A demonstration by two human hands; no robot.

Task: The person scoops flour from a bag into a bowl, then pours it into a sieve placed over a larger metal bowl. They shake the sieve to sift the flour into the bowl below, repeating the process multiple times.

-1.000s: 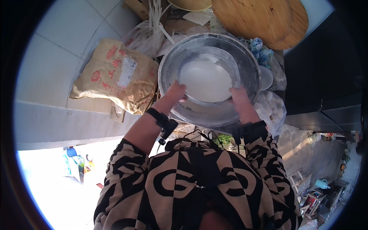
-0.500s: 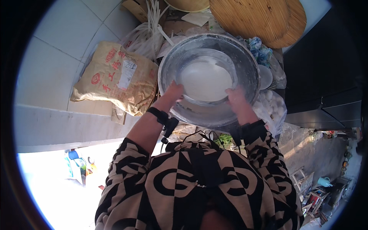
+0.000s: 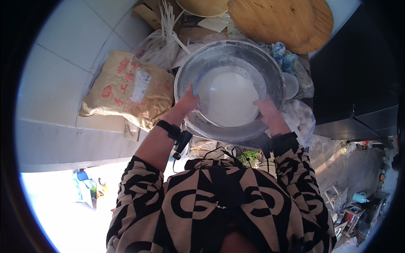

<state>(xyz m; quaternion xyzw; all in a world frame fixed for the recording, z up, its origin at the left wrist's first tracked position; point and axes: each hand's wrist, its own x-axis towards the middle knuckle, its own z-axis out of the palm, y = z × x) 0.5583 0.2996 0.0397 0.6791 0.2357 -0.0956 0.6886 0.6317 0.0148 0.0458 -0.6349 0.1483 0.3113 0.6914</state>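
A wide grey metal basin (image 3: 273, 78) stands before me, dusted with pale powder inside. Within it is a smaller round metal sieve (image 3: 255, 74) holding white flour (image 3: 233, 97). My left hand (image 3: 188, 102) is closed on the sieve's left side, thumb at the rim. On the opposite side my right hand (image 3: 267, 109) grips the rim, thumb inside and fingers mostly hidden beneath. The sieve's underside and what lies below it are hidden.
Left of the basin lies a brown paper sack (image 3: 126, 90) with red print. Clear plastic bags (image 3: 162, 50) sit behind it. Round wooden lids (image 3: 280, 23) lie at the far right. A white bowl (image 3: 291, 85) and a bag of pale round things (image 3: 300, 120) touch the basin's right side.
Both hands have shifted the sieve slightly right and tilted it, so more of the flour shows. My grip stays on both sides.
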